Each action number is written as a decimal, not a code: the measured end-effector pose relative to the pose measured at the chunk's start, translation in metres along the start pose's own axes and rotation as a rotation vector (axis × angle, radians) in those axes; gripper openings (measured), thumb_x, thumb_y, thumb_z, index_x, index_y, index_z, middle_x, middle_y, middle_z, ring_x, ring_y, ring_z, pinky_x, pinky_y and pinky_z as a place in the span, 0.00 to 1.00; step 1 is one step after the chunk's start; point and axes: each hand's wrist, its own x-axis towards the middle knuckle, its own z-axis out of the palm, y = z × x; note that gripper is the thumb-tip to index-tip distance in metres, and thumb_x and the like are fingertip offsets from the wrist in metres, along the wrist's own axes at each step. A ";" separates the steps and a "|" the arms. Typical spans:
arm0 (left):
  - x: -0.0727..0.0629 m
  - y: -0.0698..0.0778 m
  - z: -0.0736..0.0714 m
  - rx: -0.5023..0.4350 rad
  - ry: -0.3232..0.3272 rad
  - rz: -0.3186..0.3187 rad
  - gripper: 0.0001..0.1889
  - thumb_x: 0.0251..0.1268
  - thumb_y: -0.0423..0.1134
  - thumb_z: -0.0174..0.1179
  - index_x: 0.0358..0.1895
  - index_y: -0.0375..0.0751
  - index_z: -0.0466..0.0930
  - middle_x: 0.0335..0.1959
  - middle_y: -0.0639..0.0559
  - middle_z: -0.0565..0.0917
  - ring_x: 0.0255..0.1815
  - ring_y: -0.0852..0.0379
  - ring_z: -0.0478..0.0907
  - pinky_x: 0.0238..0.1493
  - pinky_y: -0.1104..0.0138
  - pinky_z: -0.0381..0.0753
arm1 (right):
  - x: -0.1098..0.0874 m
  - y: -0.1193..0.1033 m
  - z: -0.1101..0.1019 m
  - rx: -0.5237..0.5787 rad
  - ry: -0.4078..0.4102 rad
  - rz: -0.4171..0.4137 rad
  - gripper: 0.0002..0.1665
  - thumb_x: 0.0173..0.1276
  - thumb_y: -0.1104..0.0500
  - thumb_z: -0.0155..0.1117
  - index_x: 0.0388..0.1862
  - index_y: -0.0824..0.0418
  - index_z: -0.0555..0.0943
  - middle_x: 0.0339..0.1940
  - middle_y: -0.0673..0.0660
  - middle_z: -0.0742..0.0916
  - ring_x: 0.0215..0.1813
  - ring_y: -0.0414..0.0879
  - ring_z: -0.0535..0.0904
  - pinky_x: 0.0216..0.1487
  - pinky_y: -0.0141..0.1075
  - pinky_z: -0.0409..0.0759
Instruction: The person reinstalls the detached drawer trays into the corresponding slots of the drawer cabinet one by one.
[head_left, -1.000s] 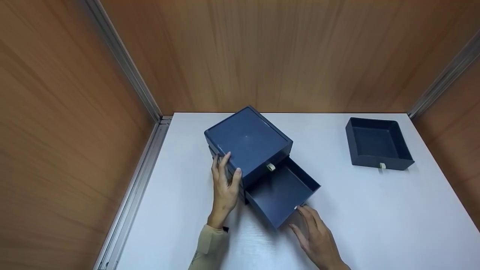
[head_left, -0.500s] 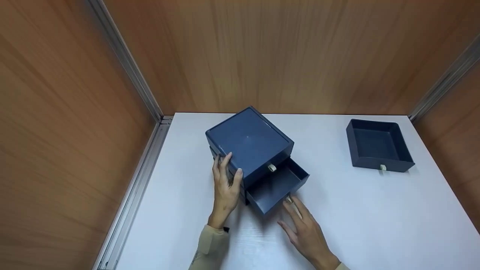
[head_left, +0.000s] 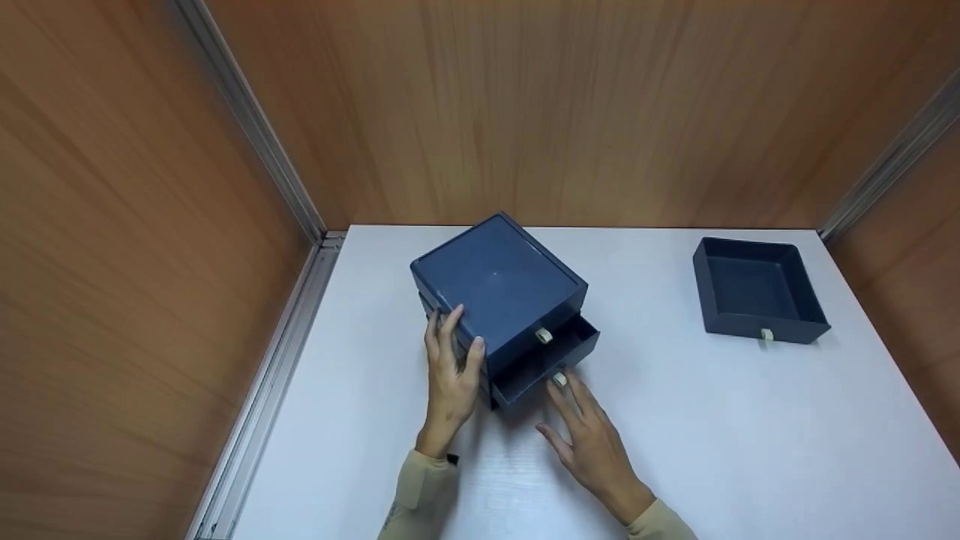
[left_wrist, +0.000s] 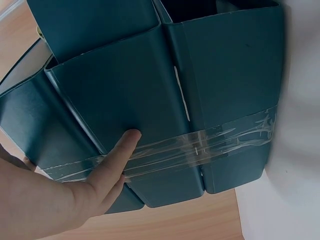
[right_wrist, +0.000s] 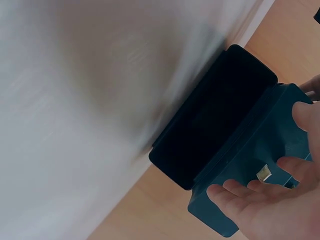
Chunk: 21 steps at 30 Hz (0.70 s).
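Note:
A dark blue stacked drawer unit (head_left: 495, 277) stands at an angle on the white table, its tiers bound by clear tape (left_wrist: 240, 135). My left hand (head_left: 450, 379) rests against its left side, fingers extended, steadying fingertips over the top edge. The middle drawer (head_left: 583, 346) sticks partway out beneath the top one. Extended fingers of my right hand (head_left: 592, 446) touch its front beside a pale pull tab (head_left: 560, 379). In the right wrist view, the bottom tier is a dark hollow slot (right_wrist: 215, 120) without a drawer in it.
A loose, empty dark blue drawer (head_left: 735, 322) with a pale tab lies at the table's back right. Wood-grain panels (head_left: 525, 112) rise behind and at both sides. A metal rail (head_left: 289, 360) runs along the left edge of the white table (head_left: 712, 450).
The middle drawer has slid well into the unit, with my right hand following its front inward, up and to the left. My left hand has stayed on the unit's side.

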 end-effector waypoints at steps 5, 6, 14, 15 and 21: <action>0.000 -0.002 0.000 -0.005 0.008 0.003 0.31 0.81 0.46 0.57 0.82 0.54 0.64 0.86 0.30 0.49 0.86 0.26 0.50 0.74 0.28 0.64 | 0.010 -0.001 0.006 -0.007 -0.011 -0.008 0.47 0.64 0.51 0.83 0.78 0.62 0.74 0.78 0.71 0.74 0.75 0.67 0.76 0.67 0.55 0.82; 0.000 -0.002 0.000 -0.006 0.010 0.005 0.31 0.80 0.46 0.57 0.82 0.54 0.64 0.86 0.30 0.49 0.86 0.26 0.50 0.73 0.28 0.64 | 0.012 -0.001 0.007 -0.008 -0.016 -0.007 0.47 0.64 0.51 0.82 0.78 0.61 0.74 0.78 0.71 0.74 0.75 0.67 0.76 0.67 0.55 0.82; 0.002 -0.001 0.000 -0.017 -0.006 0.016 0.31 0.82 0.47 0.56 0.83 0.55 0.63 0.87 0.31 0.47 0.87 0.27 0.47 0.73 0.27 0.63 | 0.023 0.001 0.017 -0.042 -0.045 -0.010 0.46 0.68 0.49 0.79 0.79 0.62 0.72 0.79 0.72 0.73 0.76 0.67 0.75 0.67 0.57 0.81; 0.001 -0.002 0.000 -0.018 -0.009 0.014 0.31 0.82 0.47 0.56 0.83 0.55 0.63 0.87 0.31 0.47 0.87 0.27 0.47 0.73 0.27 0.64 | 0.024 0.001 0.018 -0.040 -0.045 -0.012 0.46 0.68 0.49 0.79 0.79 0.62 0.72 0.79 0.72 0.73 0.76 0.67 0.75 0.67 0.57 0.81; -0.001 -0.002 0.000 -0.019 -0.012 0.009 0.31 0.82 0.47 0.57 0.83 0.56 0.62 0.87 0.31 0.47 0.87 0.27 0.47 0.71 0.27 0.66 | 0.026 0.002 0.022 -0.027 -0.044 -0.023 0.45 0.69 0.49 0.78 0.80 0.62 0.72 0.78 0.72 0.74 0.75 0.67 0.75 0.67 0.56 0.81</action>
